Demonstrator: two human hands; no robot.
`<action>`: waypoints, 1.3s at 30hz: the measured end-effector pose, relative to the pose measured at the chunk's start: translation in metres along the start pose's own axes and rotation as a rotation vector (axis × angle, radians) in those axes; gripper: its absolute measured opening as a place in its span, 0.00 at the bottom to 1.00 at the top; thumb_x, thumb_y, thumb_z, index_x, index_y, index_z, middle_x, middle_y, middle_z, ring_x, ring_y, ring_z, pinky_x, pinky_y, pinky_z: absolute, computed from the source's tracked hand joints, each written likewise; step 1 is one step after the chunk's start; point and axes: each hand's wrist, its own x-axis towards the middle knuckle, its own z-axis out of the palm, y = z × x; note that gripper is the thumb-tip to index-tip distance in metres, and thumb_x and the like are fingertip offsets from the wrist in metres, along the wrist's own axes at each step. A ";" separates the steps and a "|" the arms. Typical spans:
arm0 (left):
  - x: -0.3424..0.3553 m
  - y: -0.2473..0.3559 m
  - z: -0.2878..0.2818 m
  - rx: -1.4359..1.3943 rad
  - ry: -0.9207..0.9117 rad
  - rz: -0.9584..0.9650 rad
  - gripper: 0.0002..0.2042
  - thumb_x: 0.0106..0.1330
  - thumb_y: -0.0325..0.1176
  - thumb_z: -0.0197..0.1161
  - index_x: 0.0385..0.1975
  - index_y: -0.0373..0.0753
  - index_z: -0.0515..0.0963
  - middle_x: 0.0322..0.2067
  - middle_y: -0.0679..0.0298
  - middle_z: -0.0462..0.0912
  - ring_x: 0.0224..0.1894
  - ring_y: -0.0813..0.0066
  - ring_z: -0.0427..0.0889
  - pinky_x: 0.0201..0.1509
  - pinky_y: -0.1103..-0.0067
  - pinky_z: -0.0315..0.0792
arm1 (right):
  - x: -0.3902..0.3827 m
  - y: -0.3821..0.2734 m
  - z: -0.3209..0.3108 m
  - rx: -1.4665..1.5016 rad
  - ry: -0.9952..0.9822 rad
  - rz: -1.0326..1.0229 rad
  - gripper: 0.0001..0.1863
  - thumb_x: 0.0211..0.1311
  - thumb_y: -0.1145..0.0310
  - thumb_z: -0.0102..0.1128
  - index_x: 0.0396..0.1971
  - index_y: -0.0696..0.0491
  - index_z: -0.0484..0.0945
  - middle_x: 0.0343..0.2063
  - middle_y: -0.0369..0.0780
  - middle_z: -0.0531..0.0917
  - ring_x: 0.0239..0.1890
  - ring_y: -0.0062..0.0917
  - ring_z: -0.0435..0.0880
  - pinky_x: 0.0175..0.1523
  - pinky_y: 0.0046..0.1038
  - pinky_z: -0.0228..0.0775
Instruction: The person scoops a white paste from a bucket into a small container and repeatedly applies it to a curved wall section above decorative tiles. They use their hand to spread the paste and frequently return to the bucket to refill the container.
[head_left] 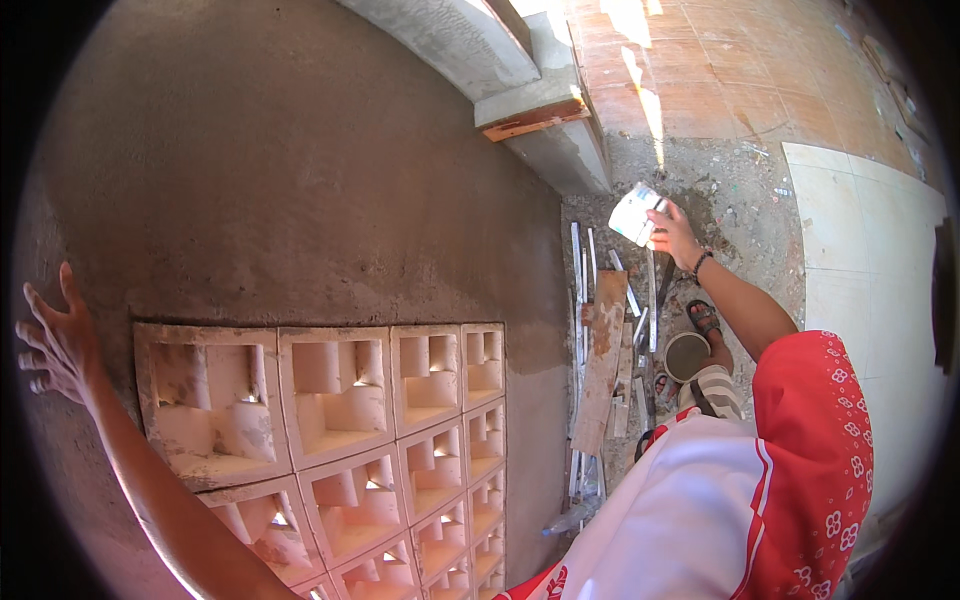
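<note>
- Brown wall (300, 180) spreads around pale vent blocks (335, 447).
- Rough floor (745, 190) bears planks (600, 350); pale tiles (845, 225) lie farther right.
- Right hand (674, 238) grasps a white tub (631, 214) by its right side, above the rough floor; the tub juts left.
- Left hand (68, 345), fingers spread loose, is by the wall; contact unclear.

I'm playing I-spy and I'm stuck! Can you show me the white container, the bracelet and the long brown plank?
White container (630, 215): head view, on its pale side.
Bracelet (701, 262): head view, on its dark band.
Long brown plank (602, 355): head view, near the middle of its flat face.
</note>
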 end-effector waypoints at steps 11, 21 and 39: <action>-0.002 0.087 -0.066 -0.169 -0.496 0.060 0.37 0.67 0.62 0.48 0.72 0.52 0.50 0.72 0.50 0.45 0.73 0.40 0.40 0.71 0.45 0.40 | -0.119 0.055 -0.271 -0.047 0.477 0.078 0.47 0.53 0.39 0.63 0.69 0.40 0.53 0.50 0.44 0.68 0.34 0.28 0.76 0.35 0.28 0.73; -0.036 0.231 -0.074 -0.223 -0.994 0.257 0.36 0.70 0.58 0.44 0.73 0.49 0.45 0.74 0.59 0.35 0.76 0.57 0.31 0.76 0.56 0.30 | -0.100 -0.003 -0.279 -0.193 0.464 0.118 0.47 0.53 0.41 0.63 0.70 0.39 0.51 0.48 0.43 0.71 0.26 0.26 0.77 0.28 0.25 0.72; -0.048 0.245 -0.075 -0.161 -0.981 0.293 0.34 0.71 0.56 0.44 0.72 0.45 0.51 0.74 0.55 0.38 0.75 0.52 0.34 0.75 0.51 0.33 | -0.033 -0.044 -0.210 -0.122 0.145 0.158 0.46 0.57 0.51 0.64 0.71 0.42 0.48 0.44 0.43 0.78 0.29 0.29 0.83 0.30 0.29 0.79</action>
